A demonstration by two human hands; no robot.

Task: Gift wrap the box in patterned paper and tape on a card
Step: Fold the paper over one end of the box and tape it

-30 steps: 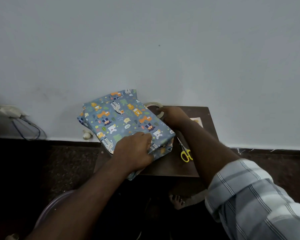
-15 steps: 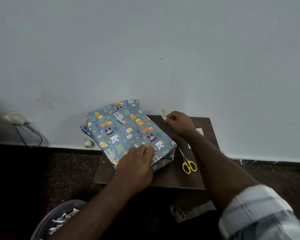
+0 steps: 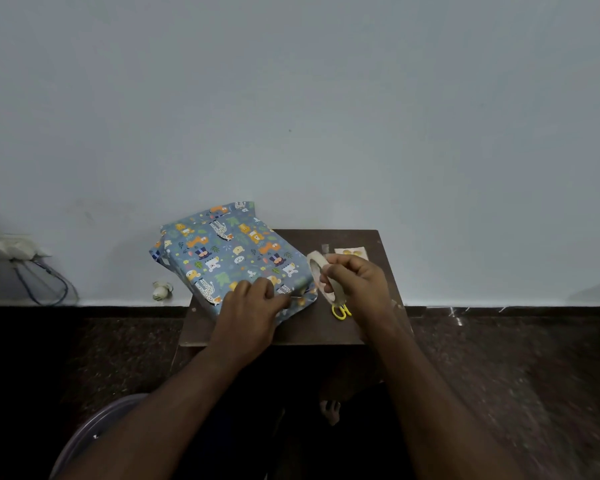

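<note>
A box wrapped in blue animal-print paper (image 3: 229, 258) lies on a small brown table (image 3: 326, 327), overhanging its left edge. The left hand (image 3: 253, 306) presses its curled fingers on the box's near corner. The right hand (image 3: 357, 282) grips a tape roll (image 3: 321, 277) just right of the box, above yellow scissors (image 3: 340, 311). A card (image 3: 352, 252) lies behind.

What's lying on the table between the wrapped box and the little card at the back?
In the head view, the tape roll, held in the right hand, sits between the wrapped box and card.

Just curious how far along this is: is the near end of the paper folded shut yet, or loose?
Folded over, not visibly taped: the left hand presses the flap against the wrapped box, while the right hand holds the tape roll.
</note>
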